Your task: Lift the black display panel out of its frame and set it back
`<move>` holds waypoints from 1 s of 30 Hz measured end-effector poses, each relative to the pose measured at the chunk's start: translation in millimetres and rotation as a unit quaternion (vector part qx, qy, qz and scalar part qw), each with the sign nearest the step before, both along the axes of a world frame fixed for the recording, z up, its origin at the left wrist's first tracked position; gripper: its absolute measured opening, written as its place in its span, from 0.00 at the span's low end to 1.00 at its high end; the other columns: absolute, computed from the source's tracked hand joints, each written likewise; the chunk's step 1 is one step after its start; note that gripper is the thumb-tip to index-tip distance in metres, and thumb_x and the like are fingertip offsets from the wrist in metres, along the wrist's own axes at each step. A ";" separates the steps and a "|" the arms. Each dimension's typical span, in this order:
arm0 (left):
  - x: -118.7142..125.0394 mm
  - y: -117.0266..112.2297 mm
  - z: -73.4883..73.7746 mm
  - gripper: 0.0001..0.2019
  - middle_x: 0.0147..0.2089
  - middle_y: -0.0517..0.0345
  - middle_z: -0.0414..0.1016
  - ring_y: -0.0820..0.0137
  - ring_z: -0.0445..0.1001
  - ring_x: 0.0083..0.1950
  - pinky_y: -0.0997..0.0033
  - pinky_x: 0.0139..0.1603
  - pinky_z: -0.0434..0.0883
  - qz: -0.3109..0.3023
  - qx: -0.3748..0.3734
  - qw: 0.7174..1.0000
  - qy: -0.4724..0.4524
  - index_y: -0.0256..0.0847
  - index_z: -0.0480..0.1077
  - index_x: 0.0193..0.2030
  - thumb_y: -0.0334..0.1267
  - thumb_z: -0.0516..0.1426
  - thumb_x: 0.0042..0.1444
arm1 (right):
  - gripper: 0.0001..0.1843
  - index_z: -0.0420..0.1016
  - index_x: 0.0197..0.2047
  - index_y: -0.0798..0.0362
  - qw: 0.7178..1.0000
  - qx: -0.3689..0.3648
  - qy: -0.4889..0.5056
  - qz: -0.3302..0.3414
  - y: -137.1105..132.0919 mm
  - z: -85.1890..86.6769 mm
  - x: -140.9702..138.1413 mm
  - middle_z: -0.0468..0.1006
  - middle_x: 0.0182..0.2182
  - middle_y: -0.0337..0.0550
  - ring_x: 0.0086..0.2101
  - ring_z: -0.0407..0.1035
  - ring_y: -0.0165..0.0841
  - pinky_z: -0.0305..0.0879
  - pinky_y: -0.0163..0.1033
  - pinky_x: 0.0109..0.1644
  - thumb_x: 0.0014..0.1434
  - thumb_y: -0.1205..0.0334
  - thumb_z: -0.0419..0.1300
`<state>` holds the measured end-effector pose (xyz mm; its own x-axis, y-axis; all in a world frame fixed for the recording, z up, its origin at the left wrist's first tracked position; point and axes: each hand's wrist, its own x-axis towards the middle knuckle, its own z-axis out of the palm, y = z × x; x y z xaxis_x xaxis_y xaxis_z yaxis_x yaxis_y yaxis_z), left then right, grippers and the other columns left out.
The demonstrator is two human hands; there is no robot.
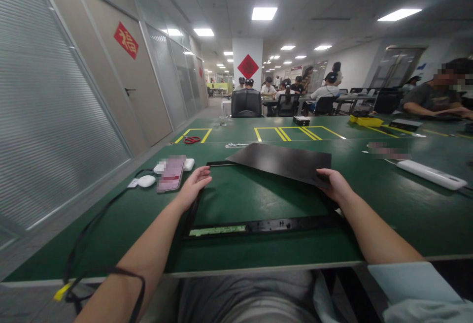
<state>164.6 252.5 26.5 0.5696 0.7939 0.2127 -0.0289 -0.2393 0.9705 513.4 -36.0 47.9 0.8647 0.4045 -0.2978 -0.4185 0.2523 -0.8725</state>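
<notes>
Right hand (334,185) grip closed on black sheet (281,161) corner. Left hand (195,185) flat, open, on frame (258,225). Advise: steady frame, level sheet.

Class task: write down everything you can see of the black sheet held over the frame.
The black sheet is a thin, flat, matte rectangle that looks like plastic. It sits tilted above the far right part of the black frame on the green table. The right hand grips its near right corner; its left corner lies low, near the frame's far edge. The left hand rests at the frame's left side, clear of the sheet.
</notes>
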 end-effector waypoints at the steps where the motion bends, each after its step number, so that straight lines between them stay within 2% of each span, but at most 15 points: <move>1: 0.0 -0.1 -0.1 0.35 0.56 0.44 0.74 0.55 0.75 0.57 0.52 0.60 0.68 -0.001 0.000 1.000 -0.001 0.40 0.71 0.58 0.54 0.67 0.44 | 0.07 0.73 0.32 0.57 1.000 -0.013 0.011 0.003 0.4 1.5 -1.1 0.75 0.22 0.44 0.18 0.70 0.31 0.74 0.34 0.22 0.56 0.78 0.60; 6: 0.1 1.1 -1.6 0.35 0.54 0.45 0.75 0.54 0.75 0.57 0.53 0.60 0.68 -0.011 0.001 1.000 0.004 0.40 0.70 0.58 0.54 0.67 0.44 | 0.06 0.74 0.35 0.58 1.000 -0.023 0.000 0.006 1.9 5.2 -6.0 0.77 0.23 0.44 0.20 0.72 0.32 0.76 0.35 0.26 0.60 0.77 0.60; 17: 0.9 1.5 -1.1 0.34 0.55 0.44 0.77 0.52 0.74 0.58 0.52 0.61 0.67 0.000 -0.029 1.000 -0.013 0.41 0.72 0.56 0.53 0.68 0.42 | 0.10 0.73 0.38 0.56 0.997 -0.053 -0.016 0.046 -0.9 9.4 -8.2 0.80 0.23 0.45 0.22 0.76 0.34 0.78 0.36 0.30 0.60 0.79 0.56; 23: 0.1 2.1 -1.6 0.34 0.57 0.42 0.76 0.52 0.73 0.60 0.51 0.63 0.65 0.000 -0.043 0.999 -0.022 0.41 0.72 0.56 0.51 0.69 0.42 | 0.08 0.73 0.38 0.57 0.995 -0.064 -0.011 0.080 -5.1 7.2 -3.2 0.80 0.23 0.46 0.20 0.74 0.34 0.75 0.34 0.25 0.60 0.77 0.56; 30: -0.7 -0.4 0.8 0.34 0.62 0.40 0.73 0.52 0.71 0.64 0.52 0.67 0.62 -0.004 -0.069 0.998 -0.016 0.42 0.71 0.60 0.50 0.68 0.45 | 0.10 0.74 0.41 0.58 0.990 -0.058 -0.014 0.124 -7.1 10.5 -8.0 0.81 0.24 0.48 0.21 0.75 0.34 0.75 0.35 0.25 0.60 0.77 0.55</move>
<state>163.9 252.1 27.3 0.5703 0.8125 0.1208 -0.0622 -0.1039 0.9926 505.4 -43.2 58.4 0.7509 0.5706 -0.3324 -0.4309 0.0418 -0.9014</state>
